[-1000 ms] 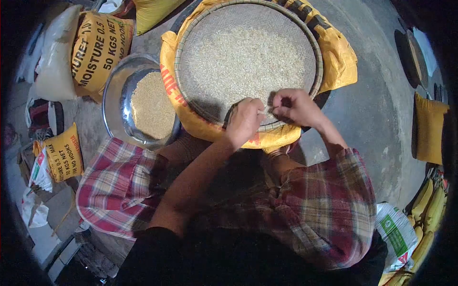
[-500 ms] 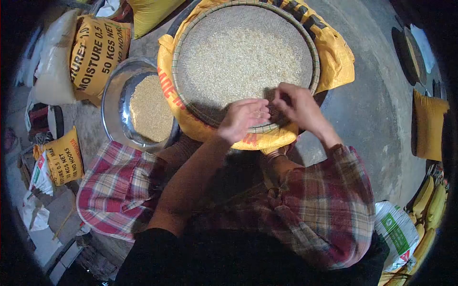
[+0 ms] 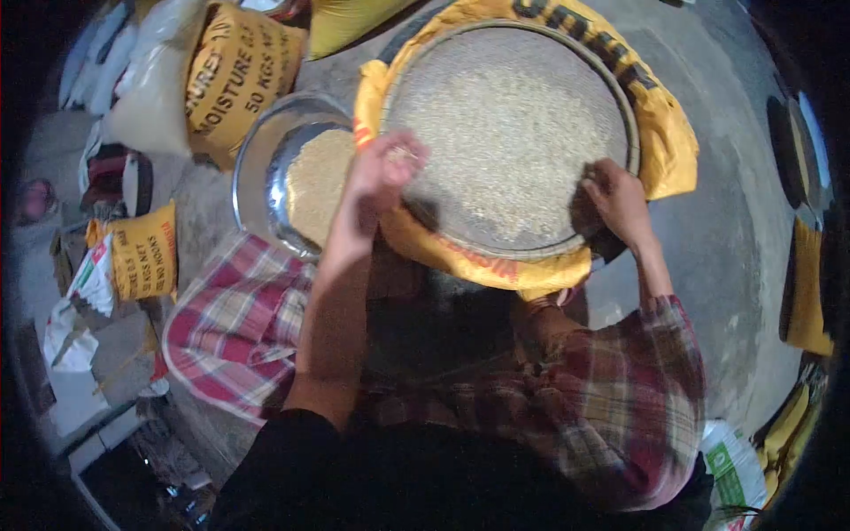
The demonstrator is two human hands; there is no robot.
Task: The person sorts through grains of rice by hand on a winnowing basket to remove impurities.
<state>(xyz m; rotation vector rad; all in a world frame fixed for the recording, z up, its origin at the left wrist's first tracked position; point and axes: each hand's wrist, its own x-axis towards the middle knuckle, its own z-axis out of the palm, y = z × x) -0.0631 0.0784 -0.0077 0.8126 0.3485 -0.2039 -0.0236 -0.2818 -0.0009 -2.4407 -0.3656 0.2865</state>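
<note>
A round woven sieve [image 3: 634,142] with a wooden rim lies in front of me, with a wide spread of pale grains [image 3: 522,150] on its mesh. It rests on an orange plastic sack [image 3: 673,150] with printed letters. My left hand [image 3: 390,168] is at the sieve's left rim, palm turned up and fingers curled around a few pale grains. My right hand [image 3: 618,202] is at the lower right of the sieve, just inside the rim. Its fingers are bent together, and whatever they hold is hidden.
A metal basin [image 3: 252,168] with yellowish grain [image 3: 319,181] stands at the left, close to the sieve. Behind it sit a full orange sack [image 3: 243,84] and a whitish sack [image 3: 155,97]. A smaller orange sack [image 3: 146,255] is farther left. Corn cobs [image 3: 788,425] lie at the right edge.
My hands have moved apart: the left went from the near edge to the sieve's left rim, the right shifted towards the right rim. The whole view has shifted too.
</note>
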